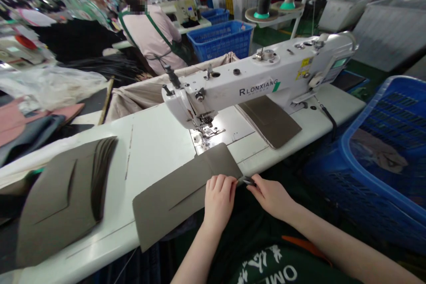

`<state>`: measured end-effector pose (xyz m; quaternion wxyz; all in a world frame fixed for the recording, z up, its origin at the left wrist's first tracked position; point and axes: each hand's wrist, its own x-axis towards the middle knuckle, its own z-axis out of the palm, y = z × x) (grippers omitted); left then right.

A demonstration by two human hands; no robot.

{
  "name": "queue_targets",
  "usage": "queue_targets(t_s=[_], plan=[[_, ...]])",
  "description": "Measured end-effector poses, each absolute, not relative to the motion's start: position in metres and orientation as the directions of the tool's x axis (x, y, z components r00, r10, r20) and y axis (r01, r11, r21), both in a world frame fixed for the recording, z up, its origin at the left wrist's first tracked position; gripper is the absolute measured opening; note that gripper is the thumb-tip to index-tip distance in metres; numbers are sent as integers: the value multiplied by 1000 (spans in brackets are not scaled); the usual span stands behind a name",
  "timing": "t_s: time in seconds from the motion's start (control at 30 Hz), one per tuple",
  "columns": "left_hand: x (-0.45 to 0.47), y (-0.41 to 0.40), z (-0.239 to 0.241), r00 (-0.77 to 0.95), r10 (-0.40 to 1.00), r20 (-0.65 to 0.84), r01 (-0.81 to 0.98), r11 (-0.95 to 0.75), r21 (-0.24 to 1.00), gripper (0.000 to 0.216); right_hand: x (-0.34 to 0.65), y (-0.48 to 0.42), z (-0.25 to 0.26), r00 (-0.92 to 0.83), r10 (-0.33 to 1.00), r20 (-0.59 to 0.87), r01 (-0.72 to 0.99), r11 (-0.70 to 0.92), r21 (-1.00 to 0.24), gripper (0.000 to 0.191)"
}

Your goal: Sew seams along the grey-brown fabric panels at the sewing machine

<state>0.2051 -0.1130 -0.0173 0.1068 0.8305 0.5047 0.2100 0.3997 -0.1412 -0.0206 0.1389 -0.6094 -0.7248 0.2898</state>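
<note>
A grey-olive flat panel with a long slit lies across the front edge of the sewing table. My left hand is closed on its near right edge, fingers curled over the top. Just to the right, my right hand grips small dark thread snips, whose tips meet the panel's corner beside my left fingers. Behind the panel stands a white sewing machine, its needle and presser foot lit and apart from the panel.
A stack of similar panels rests on the left of the table. Another stack sits under the machine arm. A blue basket stands close on the right. A co-worker sits beyond the table, near another blue basket.
</note>
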Motion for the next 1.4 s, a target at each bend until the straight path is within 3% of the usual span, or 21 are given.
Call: queue_targets(t_s=[0.33,1.2,1.4], plan=[[209,-114,-10,311,932,185,742,-360,565,6,394,-141,-16,-221,967,-130,797,102,-595,18],[207,-117,-7,340,926,161,692,-363,624,8,388,-134,-19,-140,978,-156,868,45,-494,27],[205,-119,-4,365,914,180,670,-391,631,22,392,-137,-16,-168,977,-129,850,77,-522,21]])
